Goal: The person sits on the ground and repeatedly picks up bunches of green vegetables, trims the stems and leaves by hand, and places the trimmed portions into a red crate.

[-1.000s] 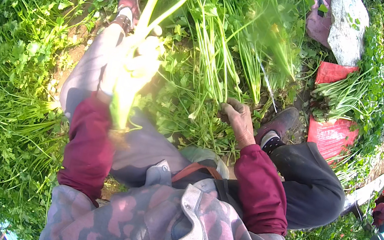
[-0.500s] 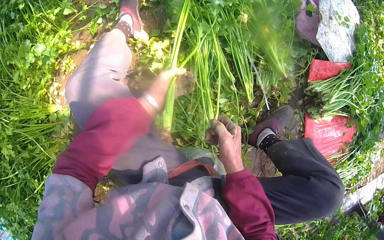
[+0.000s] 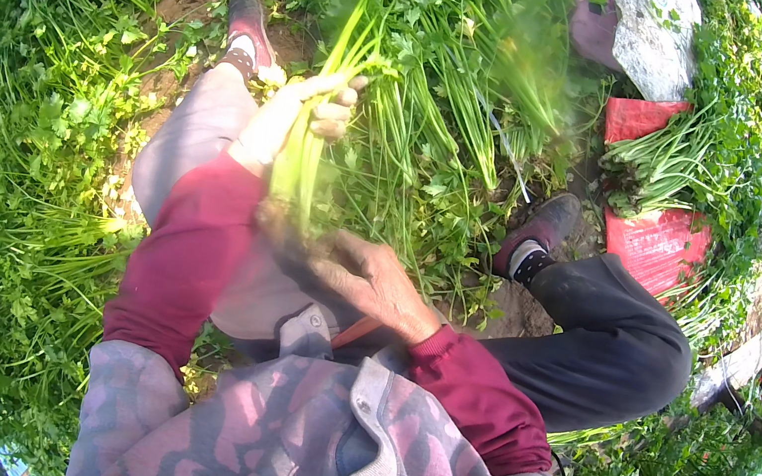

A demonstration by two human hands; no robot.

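A bunch of pale green celery stalks [image 3: 316, 131] stands tilted in front of me, leafy tops away from me and root end toward my lap. My left hand [image 3: 309, 115] is closed around the stalks at mid-length. At the blurred root end, my right hand [image 3: 372, 282] has its thumb and fingers closed on the base of the bunch; the fingertips are partly smeared by motion. More cut celery [image 3: 400, 125] lies in a loose pile just beyond and right of my hands, its leaves spread toward the far side.
A celery bundle [image 3: 654, 173] rests across red plastic sheeting [image 3: 657, 246] on the right. Beyond it lies a whitish sack [image 3: 651, 41]. My shoes [image 3: 544, 230] flank the pile. Leafy plants [image 3: 46, 132] grow densely on the left.
My left hand has moved away from me and left with the celery, which now tilts. My right hand has moved left from a stalk in the pile to the bunch's root end.
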